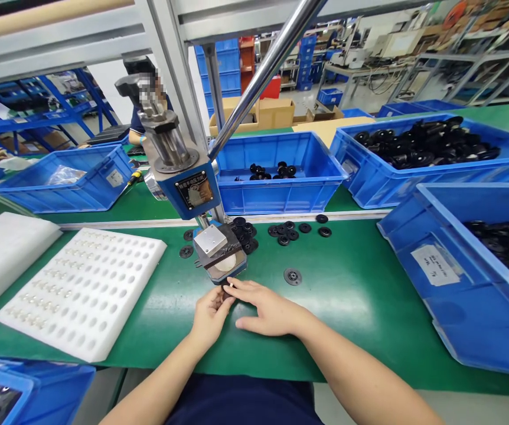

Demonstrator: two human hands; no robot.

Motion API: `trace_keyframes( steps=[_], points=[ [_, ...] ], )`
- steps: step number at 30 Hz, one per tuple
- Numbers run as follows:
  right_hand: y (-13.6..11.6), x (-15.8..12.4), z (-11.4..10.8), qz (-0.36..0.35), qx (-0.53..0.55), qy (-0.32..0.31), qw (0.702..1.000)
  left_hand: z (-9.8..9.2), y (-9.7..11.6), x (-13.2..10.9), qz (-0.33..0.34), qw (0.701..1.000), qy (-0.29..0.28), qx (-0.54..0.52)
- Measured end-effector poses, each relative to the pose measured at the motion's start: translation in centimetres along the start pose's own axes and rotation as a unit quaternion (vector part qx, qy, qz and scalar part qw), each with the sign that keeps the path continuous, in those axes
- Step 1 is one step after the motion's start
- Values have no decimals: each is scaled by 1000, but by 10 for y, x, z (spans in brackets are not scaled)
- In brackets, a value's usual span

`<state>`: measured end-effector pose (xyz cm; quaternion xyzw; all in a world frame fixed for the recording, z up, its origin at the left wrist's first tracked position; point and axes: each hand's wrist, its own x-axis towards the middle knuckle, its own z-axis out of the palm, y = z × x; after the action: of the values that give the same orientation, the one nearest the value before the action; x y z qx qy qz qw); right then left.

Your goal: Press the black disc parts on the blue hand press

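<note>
My left hand (211, 314) is closed in a pinch on a small black disc (227, 293), most of it hidden by my fingers. My right hand (267, 307) lies low over the green table (338, 330), fingers stretched out and thumb apart. Its fingertips reach the disc, beside a tiny white spot I cannot make out. Just beyond both hands stands a blue hand press (195, 192) with a long metal lever. A silver metal block (211, 240) sits on its base. One black disc (292, 276) lies right of the press; several more black discs (289, 232) are scattered behind it.
At left lies a white foam tray (124, 295) with rows of holes, some holding small clear parts. Blue bins (276, 198) line the back; another blue bin (444, 295) stands at right with black parts. A blue bin (59, 383) is at lower left. Another person is behind the press.
</note>
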<state>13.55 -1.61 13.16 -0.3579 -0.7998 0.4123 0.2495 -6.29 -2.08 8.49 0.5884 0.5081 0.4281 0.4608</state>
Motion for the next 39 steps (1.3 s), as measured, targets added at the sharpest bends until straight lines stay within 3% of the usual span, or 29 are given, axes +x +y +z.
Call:
trace_keyframes(
  steps=[4,9,11,14,16,18,24,39],
  points=[
    [-2,0,1,-3,15,-11,1000,1,2,0,-3,1000,4,-13],
    [1,-1,-25,-22,-4,93,995,2,1,0,-25,999,7,-30],
    [17,-2,-39,46,-70,177,981,2,-1,0,-26,999,-2,-30],
    [50,-4,-49,198,-223,268,916,1,-2,1,-32,999,-9,-34],
    [66,-5,-48,242,-291,241,894,1,-2,2,-42,998,-7,-42],
    [71,-3,-41,224,-321,206,897,0,-1,3,-46,998,-5,-44],
    [48,5,-21,156,-311,169,922,-2,1,3,-23,999,-3,-28],
    [46,5,-26,190,-296,129,927,-3,1,2,-18,999,-15,-37]
  ],
)
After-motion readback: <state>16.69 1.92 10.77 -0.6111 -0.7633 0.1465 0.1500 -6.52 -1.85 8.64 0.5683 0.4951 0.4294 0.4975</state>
